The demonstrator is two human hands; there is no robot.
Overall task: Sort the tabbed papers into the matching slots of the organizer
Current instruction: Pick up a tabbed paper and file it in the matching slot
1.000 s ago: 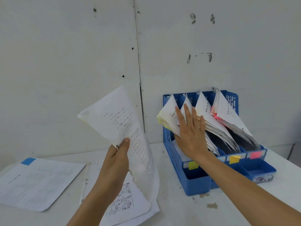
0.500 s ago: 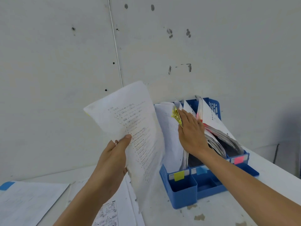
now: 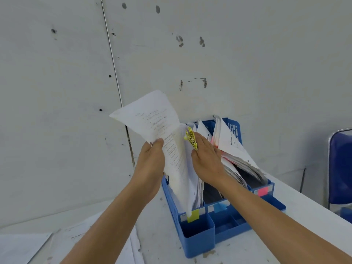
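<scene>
Left hand [image 3: 152,161] pinched the sheet [image 3: 158,126], thumb on its face. Long axis ran upper left to lower centre, with the bottom tip at the organizer's [image 3: 198,237] yellow label [image 3: 193,216]. Right hand [image 3: 207,161], fingers flat, pressed the filed papers [image 3: 234,141] rightward. The sheet sat just left of the yellow tabs [image 3: 191,139].

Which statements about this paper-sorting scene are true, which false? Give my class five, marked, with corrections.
1. The left hand grips a printed sheet. True.
2. The right hand hangs idle, touching nothing. False: it presses against papers standing in the blue organizer.
3. The organizer's front carries a yellow label, a blue label and a pink label. True.
4. The held sheet's lower end is at the pink label's slot. False: it is at the yellow label's slot.
5. A red chair stands at the right. False: the chair is blue.
</scene>
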